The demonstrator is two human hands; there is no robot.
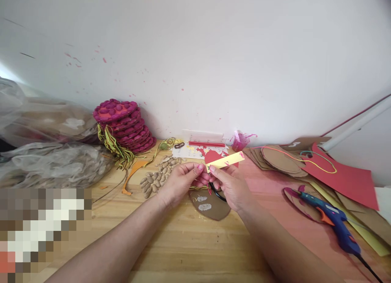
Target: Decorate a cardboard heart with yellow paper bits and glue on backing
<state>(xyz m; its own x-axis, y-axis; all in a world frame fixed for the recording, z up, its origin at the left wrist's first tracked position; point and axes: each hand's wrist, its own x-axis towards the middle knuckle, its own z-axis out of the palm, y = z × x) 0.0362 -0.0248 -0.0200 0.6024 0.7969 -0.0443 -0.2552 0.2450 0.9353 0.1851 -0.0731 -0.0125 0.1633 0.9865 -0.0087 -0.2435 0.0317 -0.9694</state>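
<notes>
Between my two hands is a yellow paper strip (227,161), its free end pointing up and right. My right hand (231,184) pinches the strip near its lower left end, and black scissor handles (217,191) show under that hand. My left hand (185,180) has its thumb and fingers pressed together at the strip's left end; what exactly it grips is too small to tell. Below the hands lies a brown cardboard disc (210,209) with two whitish patches. Red paper (214,156) lies behind the strip.
Peanuts (155,181) lie left of my hands, near an orange scrap (133,176). A stack of magenta discs (124,126) and plastic bags (58,165) stand at left. A blue glue gun (339,222), cardboard discs (279,161) and a red sheet (342,177) are at right.
</notes>
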